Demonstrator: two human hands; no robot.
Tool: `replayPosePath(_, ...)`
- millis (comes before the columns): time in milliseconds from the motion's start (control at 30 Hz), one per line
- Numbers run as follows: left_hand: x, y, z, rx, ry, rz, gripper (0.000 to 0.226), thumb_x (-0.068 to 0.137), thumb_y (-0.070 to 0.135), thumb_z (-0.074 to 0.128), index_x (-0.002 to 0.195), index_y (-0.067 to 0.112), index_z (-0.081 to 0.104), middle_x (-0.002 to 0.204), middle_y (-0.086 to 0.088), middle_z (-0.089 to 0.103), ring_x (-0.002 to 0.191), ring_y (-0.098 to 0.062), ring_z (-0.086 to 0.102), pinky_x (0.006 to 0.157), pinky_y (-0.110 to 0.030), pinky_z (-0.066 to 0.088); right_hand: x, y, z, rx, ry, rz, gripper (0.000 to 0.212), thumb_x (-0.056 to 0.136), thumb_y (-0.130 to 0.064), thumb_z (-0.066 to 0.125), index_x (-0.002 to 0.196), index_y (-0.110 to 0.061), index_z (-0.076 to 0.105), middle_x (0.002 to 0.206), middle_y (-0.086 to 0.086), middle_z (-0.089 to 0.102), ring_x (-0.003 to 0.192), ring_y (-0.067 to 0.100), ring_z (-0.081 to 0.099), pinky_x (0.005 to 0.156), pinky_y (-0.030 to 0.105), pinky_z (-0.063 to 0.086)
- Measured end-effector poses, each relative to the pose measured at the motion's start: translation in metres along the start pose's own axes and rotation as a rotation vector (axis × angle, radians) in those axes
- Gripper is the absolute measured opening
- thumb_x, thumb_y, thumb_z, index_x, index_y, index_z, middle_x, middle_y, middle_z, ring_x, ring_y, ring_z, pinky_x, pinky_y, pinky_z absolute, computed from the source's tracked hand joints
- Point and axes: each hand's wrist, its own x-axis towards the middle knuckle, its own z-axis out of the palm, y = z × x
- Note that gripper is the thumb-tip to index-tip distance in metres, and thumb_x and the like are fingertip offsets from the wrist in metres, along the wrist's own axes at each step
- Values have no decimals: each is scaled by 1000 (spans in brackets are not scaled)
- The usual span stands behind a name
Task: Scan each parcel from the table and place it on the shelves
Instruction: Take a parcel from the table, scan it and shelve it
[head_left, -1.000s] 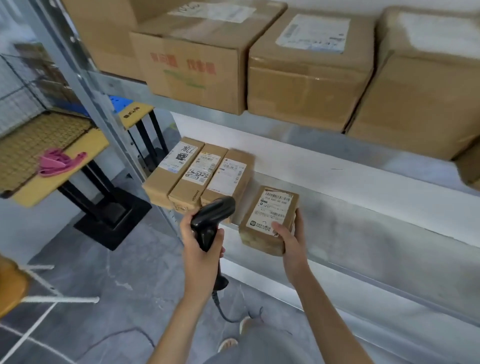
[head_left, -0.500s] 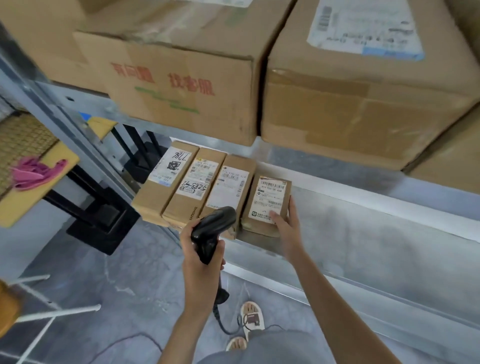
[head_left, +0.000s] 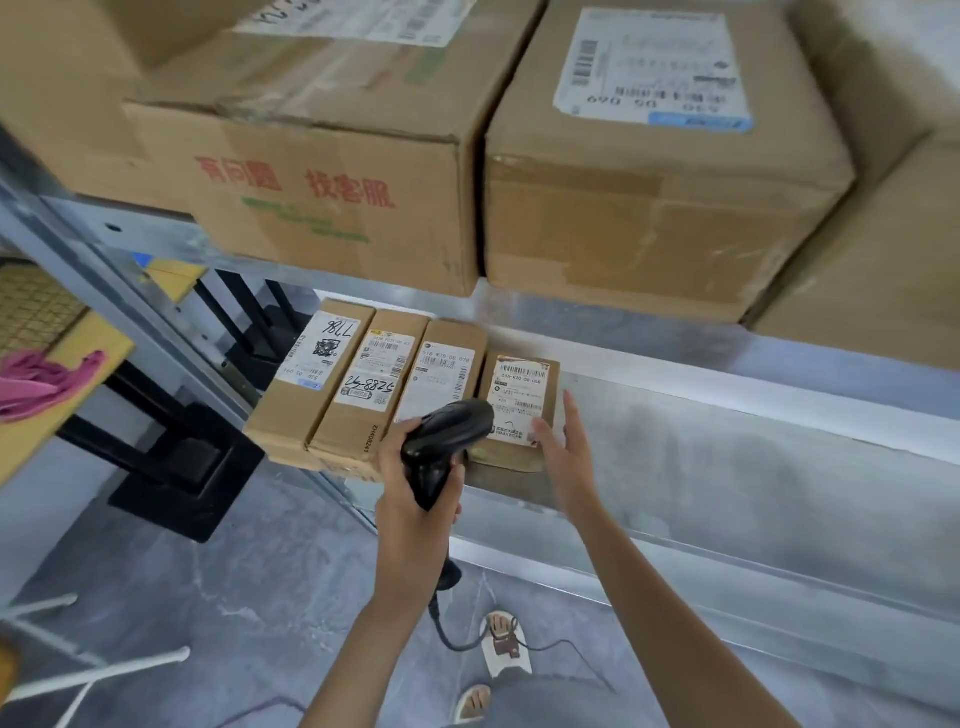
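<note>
Your left hand (head_left: 415, 499) is wrapped around the handle of the black barcode scanner (head_left: 441, 441), fingers curled tight on the grip, with the scanner's head tipped toward the shelf. Its cable (head_left: 457, 642) trails down from the handle to the grey floor (head_left: 234, 597).

Your right hand (head_left: 566, 457) is relaxed, fingers straight and spread. Its thumb tip lies over the near right corner of the small labelled parcel (head_left: 519, 395), and the other fingers stand just beside the parcel's right edge; nothing is gripped.

That parcel sits on the lower metal shelf (head_left: 753, 493), label up, at the right end of a row. It lies just beside three longer cardboard parcels (head_left: 353, 384) to its left, all side by side near the shelf's front edge. The scanner head overlaps the parcel's near left corner, so the parcel lies between your two hands and slightly beyond them.

On the upper shelf (head_left: 156, 244), large cardboard boxes (head_left: 649, 208) stand in a line.
</note>
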Motion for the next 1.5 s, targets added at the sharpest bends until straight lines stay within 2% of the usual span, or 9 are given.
replayPosePath(67, 2, 3, 4, 2, -60, 45, 66, 96, 4, 65, 121, 60, 42, 100, 16, 66, 62, -18, 66, 57, -25, 55, -12, 1, -14, -210, 33, -76, 63, 104, -40, 51, 159, -32, 22, 167, -4, 21, 150, 20, 30, 120, 35, 24)
replayPosePath(133, 1, 3, 11, 1, -122, 87, 67, 96, 2, 65, 121, 60, 43, 98, 25, 64, 61, -18, 66, 57, -24, 55, -27, 4, -33, -387, 53, -147, 62, 103, -46, 48, 159, -33, 23, 169, -8, 14, 152, 20, 26, 119, 39, 25)
replayPosePath(267, -14, 3, 41, -29, -257, 90, 63, 98, 7, 65, 122, 60, 43, 91, 15, 67, 62, -17, 64, 58, -27, 55, -70, 23, -86, -627, 171, -210, 65, 101, -54, 44, 158, -32, 26, 169, -5, 14, 155, 21, 18, 126, 44, 12)
replayPosePath(433, -44, 20, 98, -40, -466, 166, 63, 99, 8, 63, 123, 62, 43, 96, 20, 63, 64, -13, 61, 60, -27, 54, -122, 41, -161, -666, 413, -109, 66, 99, -49, 54, 157, -24, 33, 167, 0, 21, 154, 23, 21, 127, 45, 13)
replayPosePath(533, -65, 31, 138, -20, -619, 213, 60, 98, 11, 66, 127, 58, 42, 95, 19, 65, 63, -18, 61, 59, -36, 55, -148, 43, -207, -702, 549, -61, 63, 102, -42, 55, 156, -18, 34, 166, 4, 23, 154, 25, 24, 127, 43, 12)
replayPosePath(700, -107, 63, 215, -6, -810, 312, 66, 96, 12, 68, 123, 65, 38, 99, 29, 65, 67, -12, 65, 57, -19, 51, -197, 48, -293, -832, 730, 37, 64, 105, -43, 48, 159, -18, 27, 168, 6, 17, 156, 26, 14, 127, 44, 3)
replayPosePath(867, -169, 97, 294, -25, -954, 361, 67, 96, 12, 67, 119, 68, 37, 98, 29, 64, 69, -13, 66, 60, -21, 53, -261, 63, -389, -909, 865, 155, 68, 105, -47, 43, 161, -19, 18, 169, 5, 11, 157, 26, 8, 126, 44, 1)
replayPosePath(1067, -263, 115, 375, -31, -1090, 401, 61, 96, 17, 67, 119, 65, 38, 97, 29, 64, 63, -19, 64, 61, -31, 55, -342, 99, -486, -926, 982, 291, 69, 104, -46, 46, 161, -17, 19, 169, 6, 15, 156, 28, 11, 126, 46, 4)
replayPosePath(1500, -423, 149, 518, -81, -1400, 491, 60, 95, 19, 68, 122, 63, 38, 97, 22, 67, 71, -9, 67, 60, -13, 49, -455, 153, -614, -855, 1142, 550, 74, 105, -48, 39, 163, -20, 3, 170, 2, 0, 157, 26, -2, 126, 48, 0)
